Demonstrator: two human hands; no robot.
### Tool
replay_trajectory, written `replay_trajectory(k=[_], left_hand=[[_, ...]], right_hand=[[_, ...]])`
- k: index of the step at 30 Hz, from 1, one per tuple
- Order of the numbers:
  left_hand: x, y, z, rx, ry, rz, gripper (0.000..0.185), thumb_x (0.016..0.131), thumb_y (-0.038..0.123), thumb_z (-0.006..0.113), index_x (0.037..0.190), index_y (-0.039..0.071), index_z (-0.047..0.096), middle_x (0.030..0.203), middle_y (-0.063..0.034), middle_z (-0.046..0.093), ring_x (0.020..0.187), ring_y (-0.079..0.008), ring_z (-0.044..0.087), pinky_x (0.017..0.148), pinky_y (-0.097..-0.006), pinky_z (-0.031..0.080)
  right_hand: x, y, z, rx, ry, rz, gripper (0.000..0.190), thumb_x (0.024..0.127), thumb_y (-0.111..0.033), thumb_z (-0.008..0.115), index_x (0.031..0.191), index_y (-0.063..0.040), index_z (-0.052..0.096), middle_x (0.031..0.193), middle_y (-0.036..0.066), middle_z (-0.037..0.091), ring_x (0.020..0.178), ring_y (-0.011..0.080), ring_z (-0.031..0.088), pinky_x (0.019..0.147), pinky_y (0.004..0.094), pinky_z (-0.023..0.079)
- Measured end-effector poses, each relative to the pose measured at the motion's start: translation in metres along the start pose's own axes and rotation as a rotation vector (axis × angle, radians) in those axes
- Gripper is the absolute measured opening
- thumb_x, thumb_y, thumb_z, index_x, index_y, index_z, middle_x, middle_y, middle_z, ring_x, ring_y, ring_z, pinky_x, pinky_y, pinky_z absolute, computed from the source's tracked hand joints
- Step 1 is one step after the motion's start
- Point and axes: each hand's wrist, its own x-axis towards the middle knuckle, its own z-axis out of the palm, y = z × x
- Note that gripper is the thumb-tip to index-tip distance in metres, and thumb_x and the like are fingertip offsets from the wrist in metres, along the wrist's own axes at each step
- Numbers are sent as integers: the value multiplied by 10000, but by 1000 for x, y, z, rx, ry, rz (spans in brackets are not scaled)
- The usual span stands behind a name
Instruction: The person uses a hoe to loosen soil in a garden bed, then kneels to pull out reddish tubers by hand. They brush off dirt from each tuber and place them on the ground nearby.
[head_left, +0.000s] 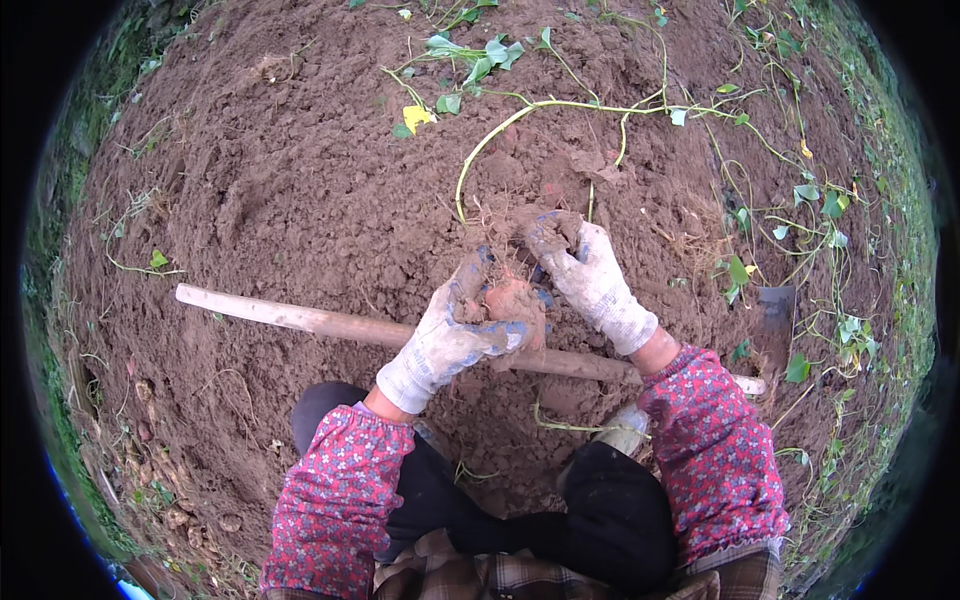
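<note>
My left hand (457, 322), in a dirty white glove with blue patches, grips a reddish sweet potato (511, 298) caked with soil. Fine roots and clods cling around its upper end. At the upper right of this root clump is my right hand (585, 266), gloved alike, its fingers curled and coated with soil. Whether those fingers hold the clump or only touch it is hard to tell. Just beyond them a bit of reddish skin (553, 193) shows in the soil. A cut vine stem (480, 154) curves down to the ground close to the clump.
A hoe's wooden handle (300, 316) lies crosswise beneath my hands, with its metal blade (776, 319) at the right. Soil-covered sweet potatoes (176, 487) are heaped at the lower left. Leafy vines (817, 217) trail along the right, and more leaves (480, 60) lie ahead on loose soil.
</note>
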Motion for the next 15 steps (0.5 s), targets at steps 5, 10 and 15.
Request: replay_trajectory(k=[5,10,15], left_hand=[[3,-1,0,312,-110,144,693,708,44,790,1308,42,444,1138,-45,600,972,-135,605,830,-290,522],[-1,6,6,78,-134,-21,686,748,67,763,1343,27,424,1056,-97,636,953,-182,628,813,-328,525],[-16,28,0,90,-6,-1,666,821,125,696,1385,-16,371,1055,-145,646,1014,-256,629,863,-359,514]], right_hand=[[1,2,1,-86,-80,-286,539,769,-252,760,1211,-19,558,1079,141,653,1030,263,622,886,358,492],[7,8,-4,-356,-16,-327,596,686,-217,772,1215,-43,560,1124,195,634,1051,342,613,912,386,482],[21,24,-29,-759,221,-263,490,694,-135,684,1167,-66,581,1047,162,647,994,352,606,883,423,480]])
